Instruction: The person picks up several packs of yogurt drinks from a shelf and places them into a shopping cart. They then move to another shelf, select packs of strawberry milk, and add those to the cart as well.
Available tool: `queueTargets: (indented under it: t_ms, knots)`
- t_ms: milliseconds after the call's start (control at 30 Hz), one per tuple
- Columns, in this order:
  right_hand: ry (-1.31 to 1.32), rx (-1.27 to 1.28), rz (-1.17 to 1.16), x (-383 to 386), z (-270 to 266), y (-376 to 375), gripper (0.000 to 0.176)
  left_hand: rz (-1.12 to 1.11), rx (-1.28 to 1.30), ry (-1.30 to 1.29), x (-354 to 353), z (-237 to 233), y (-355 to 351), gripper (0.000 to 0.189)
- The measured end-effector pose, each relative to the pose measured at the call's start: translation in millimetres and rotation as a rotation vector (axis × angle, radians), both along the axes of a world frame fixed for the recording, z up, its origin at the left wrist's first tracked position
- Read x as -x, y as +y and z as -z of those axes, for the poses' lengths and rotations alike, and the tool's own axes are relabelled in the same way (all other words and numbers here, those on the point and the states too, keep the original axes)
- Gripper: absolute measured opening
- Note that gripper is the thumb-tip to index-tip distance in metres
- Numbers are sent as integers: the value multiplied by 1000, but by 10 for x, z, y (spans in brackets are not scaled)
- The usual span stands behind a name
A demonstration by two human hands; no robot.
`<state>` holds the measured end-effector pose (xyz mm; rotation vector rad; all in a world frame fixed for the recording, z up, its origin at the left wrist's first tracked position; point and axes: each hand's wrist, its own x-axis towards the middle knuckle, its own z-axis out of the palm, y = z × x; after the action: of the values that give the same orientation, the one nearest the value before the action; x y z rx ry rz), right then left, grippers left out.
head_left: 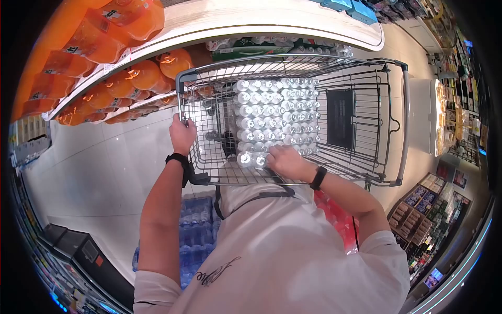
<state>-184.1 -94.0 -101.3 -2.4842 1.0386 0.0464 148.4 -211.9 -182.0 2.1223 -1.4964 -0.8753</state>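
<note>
A wire shopping cart (209,119) stands in front of my body. Rows of clear bottles with pale caps (261,111) stand packed upright in its middle. My left hand (183,137) is closed around the cart's rim on the left side. Over the near row of bottles, my right hand (290,162) has its fingers bent around the top of one bottle; the palm side and most of that bottle are hidden. A dark panel (341,119) is fixed in the cart's right part, near the grey handle bar (406,125).
Large orange drink bottles (99,42) fill the shelf (261,29) at the upper left. Stacked blue packs of bottles (198,235) and red bottles (340,220) flank my body. A black bin-like box (78,251) stands lower left on the tiled floor (104,167).
</note>
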Motion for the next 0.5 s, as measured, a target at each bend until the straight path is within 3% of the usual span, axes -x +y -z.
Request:
queueTargets:
  t_ms: [100, 267, 500]
  knots:
    - [-18, 31, -120, -31, 215, 1, 10, -26, -4, 11, 5, 12, 4, 17]
    - [-40, -156, -73, 86, 500, -14, 17, -34, 5, 30, 22, -16, 8, 18]
    - [78, -206, -154, 141, 244, -134, 16, -14, 40, 34, -36, 88, 9, 22]
